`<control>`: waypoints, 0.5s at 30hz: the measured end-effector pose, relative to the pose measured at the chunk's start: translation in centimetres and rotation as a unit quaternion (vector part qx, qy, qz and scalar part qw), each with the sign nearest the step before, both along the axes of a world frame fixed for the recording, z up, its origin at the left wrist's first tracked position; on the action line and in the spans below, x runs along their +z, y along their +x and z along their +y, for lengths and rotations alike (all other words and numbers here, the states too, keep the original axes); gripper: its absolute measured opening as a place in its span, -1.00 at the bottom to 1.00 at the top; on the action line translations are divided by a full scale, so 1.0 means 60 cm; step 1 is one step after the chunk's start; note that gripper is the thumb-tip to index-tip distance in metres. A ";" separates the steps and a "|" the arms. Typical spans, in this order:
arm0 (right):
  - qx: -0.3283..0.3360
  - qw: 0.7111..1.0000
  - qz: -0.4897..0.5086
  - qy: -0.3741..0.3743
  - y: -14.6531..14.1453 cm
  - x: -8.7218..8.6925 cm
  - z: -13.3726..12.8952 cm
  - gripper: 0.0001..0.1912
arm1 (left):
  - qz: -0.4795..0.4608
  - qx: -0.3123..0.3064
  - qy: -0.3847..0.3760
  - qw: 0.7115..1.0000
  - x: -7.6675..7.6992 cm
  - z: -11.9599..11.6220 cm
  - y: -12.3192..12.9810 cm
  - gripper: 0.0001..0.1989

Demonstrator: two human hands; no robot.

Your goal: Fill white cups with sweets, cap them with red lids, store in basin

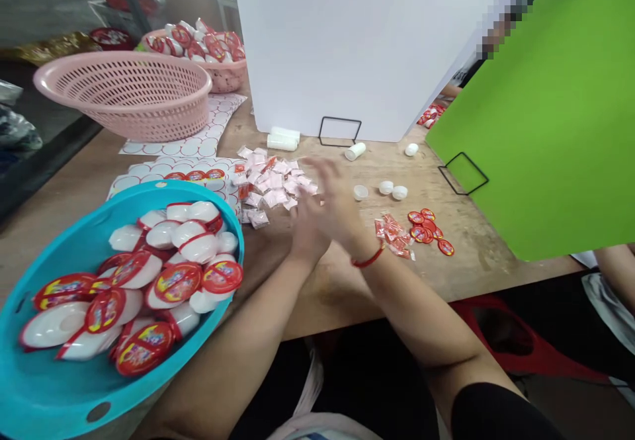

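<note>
A packing workshop: wooden workbench (pixel 446 271), pink basket (pixel 124 96), blue tub (pixel 44 397) of red-labelled goods (pixel 177 282).

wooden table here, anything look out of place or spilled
One white plastic bottle lies on its side alone on the wooden table, apart from the two bottles beside the white board. It looks stray. White caps and round red labels also lie loose on the wood, outside any container.

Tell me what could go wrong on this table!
The blue plastic tub sticks out past the edge of the wooden table, so it might tip and spill its red-labelled white pieces. The small white caps could roll away. The right hand might scatter the loose packets.
</note>
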State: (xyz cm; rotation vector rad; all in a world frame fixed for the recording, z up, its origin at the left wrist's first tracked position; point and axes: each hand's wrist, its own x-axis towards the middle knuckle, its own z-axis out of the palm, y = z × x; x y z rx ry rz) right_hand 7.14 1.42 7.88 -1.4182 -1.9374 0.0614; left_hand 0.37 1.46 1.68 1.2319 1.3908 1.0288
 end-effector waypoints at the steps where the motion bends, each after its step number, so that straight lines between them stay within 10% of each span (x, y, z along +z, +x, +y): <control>1: -0.060 0.998 0.011 0.003 0.049 -0.019 0.025 -0.54 | 0.033 -0.010 0.034 0.999 -0.003 -0.002 0.002 -0.63; 7: -0.212 0.958 0.023 -0.190 0.230 -0.118 0.086 -0.28 | 0.104 -0.052 0.182 0.976 -0.037 -0.006 0.013 -0.66; 15: 0.168 0.953 0.162 -0.193 0.153 -0.120 0.042 -0.20 | -0.318 -0.044 -0.047 0.946 -0.051 0.027 0.021 -0.53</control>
